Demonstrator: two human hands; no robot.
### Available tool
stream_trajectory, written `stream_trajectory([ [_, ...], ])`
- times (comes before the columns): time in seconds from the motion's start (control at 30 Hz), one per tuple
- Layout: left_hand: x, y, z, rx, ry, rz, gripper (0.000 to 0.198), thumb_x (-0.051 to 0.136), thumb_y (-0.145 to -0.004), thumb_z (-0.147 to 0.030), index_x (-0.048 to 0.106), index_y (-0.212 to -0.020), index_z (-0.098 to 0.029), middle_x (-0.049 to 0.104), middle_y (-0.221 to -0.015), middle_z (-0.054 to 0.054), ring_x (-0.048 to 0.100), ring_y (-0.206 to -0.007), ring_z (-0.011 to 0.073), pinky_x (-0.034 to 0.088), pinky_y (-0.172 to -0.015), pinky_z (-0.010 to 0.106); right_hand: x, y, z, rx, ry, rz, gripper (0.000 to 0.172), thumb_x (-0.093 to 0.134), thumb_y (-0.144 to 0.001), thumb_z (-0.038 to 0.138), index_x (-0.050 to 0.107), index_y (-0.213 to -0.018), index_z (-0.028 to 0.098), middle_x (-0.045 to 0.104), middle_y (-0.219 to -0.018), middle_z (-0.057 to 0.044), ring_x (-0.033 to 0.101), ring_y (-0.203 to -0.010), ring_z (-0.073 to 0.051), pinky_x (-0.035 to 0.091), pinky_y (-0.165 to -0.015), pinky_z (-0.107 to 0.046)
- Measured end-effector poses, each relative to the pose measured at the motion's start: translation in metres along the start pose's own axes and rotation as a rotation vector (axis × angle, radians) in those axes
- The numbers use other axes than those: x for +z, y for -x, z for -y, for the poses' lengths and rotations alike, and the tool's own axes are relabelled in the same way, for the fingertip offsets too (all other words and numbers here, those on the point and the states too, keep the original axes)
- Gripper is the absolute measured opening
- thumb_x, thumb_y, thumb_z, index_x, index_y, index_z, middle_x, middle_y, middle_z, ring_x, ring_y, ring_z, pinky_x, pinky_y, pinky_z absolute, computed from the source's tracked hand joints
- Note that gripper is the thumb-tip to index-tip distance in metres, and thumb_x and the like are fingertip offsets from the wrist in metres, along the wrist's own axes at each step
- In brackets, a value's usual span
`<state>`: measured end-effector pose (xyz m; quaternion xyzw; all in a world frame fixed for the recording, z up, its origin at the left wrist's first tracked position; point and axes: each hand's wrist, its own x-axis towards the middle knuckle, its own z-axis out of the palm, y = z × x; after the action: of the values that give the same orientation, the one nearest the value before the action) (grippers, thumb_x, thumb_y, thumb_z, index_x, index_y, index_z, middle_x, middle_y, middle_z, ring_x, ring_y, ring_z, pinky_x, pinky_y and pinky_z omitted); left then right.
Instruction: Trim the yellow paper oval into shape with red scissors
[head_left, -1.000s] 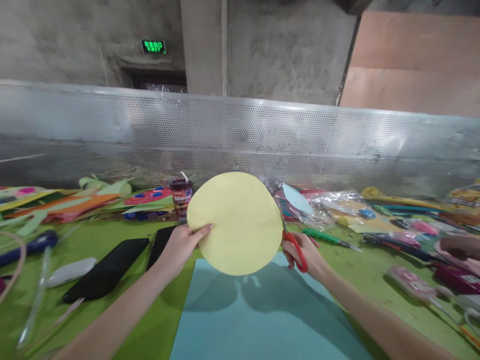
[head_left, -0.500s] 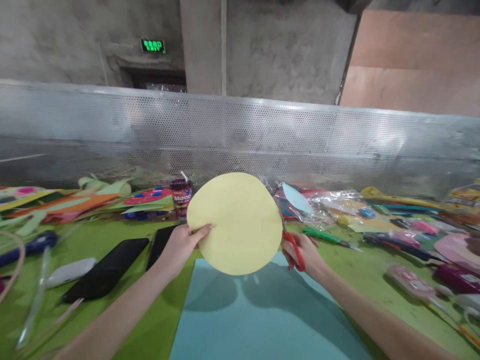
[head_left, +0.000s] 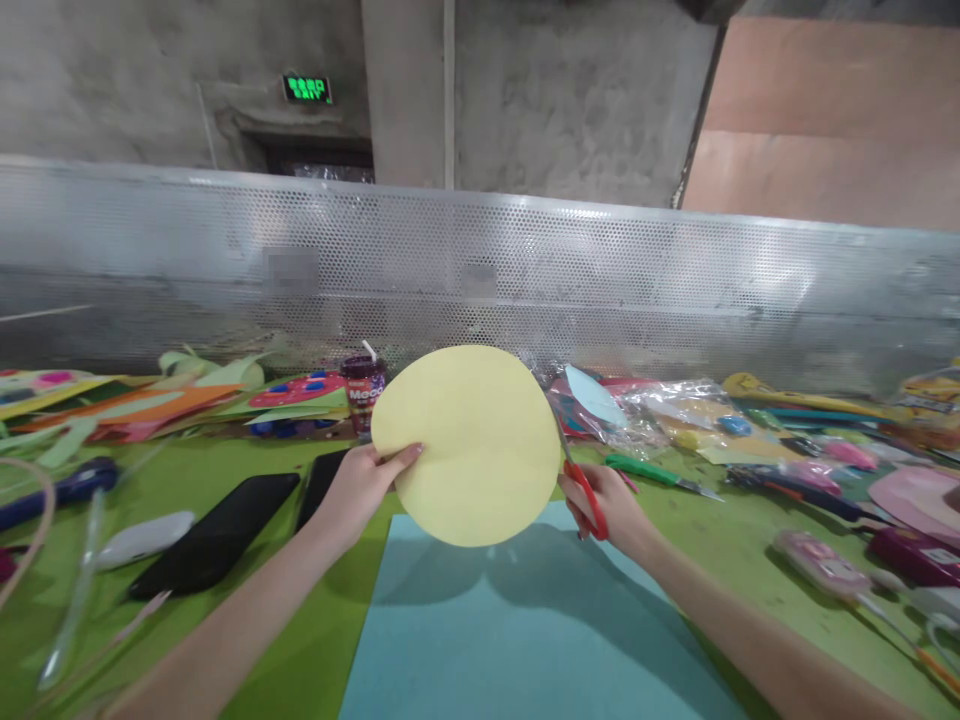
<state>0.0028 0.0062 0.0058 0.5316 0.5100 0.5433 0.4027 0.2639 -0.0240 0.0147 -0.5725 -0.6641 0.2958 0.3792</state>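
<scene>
A roundish piece of pale yellow paper (head_left: 472, 445) is held up in the middle of the view, above a light blue sheet (head_left: 517, 630) on the table. My left hand (head_left: 367, 485) pinches its lower left edge, thumb on the near face. In my right hand (head_left: 604, 505) is a pair of scissors (head_left: 585, 495) with red handles. Their blades point up along the right edge of the yellow paper. Part of the blades is hidden, so I cannot tell whether they touch the paper.
Left of the blue sheet lie a black phone (head_left: 217, 535) and a white computer mouse (head_left: 146, 540). A drink cup (head_left: 363, 390) with a straw stands behind. To the right are a green-handled cutter (head_left: 660, 472), plastic bags (head_left: 652, 415) and a pink device (head_left: 821, 560).
The yellow paper has shifted slightly left, and a little more of the scissor blades shows beside its right edge. Both hands keep their grip.
</scene>
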Motion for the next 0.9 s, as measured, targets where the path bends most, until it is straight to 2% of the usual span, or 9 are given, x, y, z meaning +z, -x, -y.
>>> stream_trajectory([
  [0.2, 0.001, 0.000, 0.000, -0.029, 0.024, 0.013, 0.034, 0.062, -0.060, -0.037, 0.064, -0.082, -0.011, 0.066, -0.089, 0.010, 0.061, -0.079, 0.0231, 0.049, -0.065, 0.028, -0.002, 0.000, 0.001, -0.022, -0.076, -0.010, 0.024, 0.039, -0.069, 0.026, 0.036, -0.047, 0.018, 0.043, -0.033, 0.005, 0.044, -0.032, -0.008, 0.040, -0.041, -0.020],
  [0.43, 0.000, -0.005, 0.011, 0.011, 0.006, 0.035, 0.045, 0.062, -0.060, -0.041, 0.062, -0.092, -0.010, 0.066, -0.088, 0.011, 0.060, -0.083, 0.0249, 0.048, -0.069, 0.032, -0.002, 0.001, 0.003, -0.006, -0.021, 0.002, 0.022, 0.040, -0.067, 0.023, 0.037, -0.046, 0.018, 0.042, -0.032, 0.006, 0.042, -0.031, -0.007, 0.040, -0.043, -0.020],
  [0.9, 0.001, -0.001, 0.006, -0.015, 0.051, 0.066, 0.043, 0.062, -0.061, -0.039, 0.062, -0.091, -0.009, 0.064, -0.094, 0.013, 0.060, -0.083, 0.0241, 0.048, -0.071, 0.032, -0.003, 0.000, 0.000, -0.033, -0.009, 0.024, 0.019, 0.040, -0.067, 0.021, 0.037, -0.048, 0.017, 0.043, -0.034, 0.007, 0.044, -0.032, -0.007, 0.040, -0.043, -0.019],
])
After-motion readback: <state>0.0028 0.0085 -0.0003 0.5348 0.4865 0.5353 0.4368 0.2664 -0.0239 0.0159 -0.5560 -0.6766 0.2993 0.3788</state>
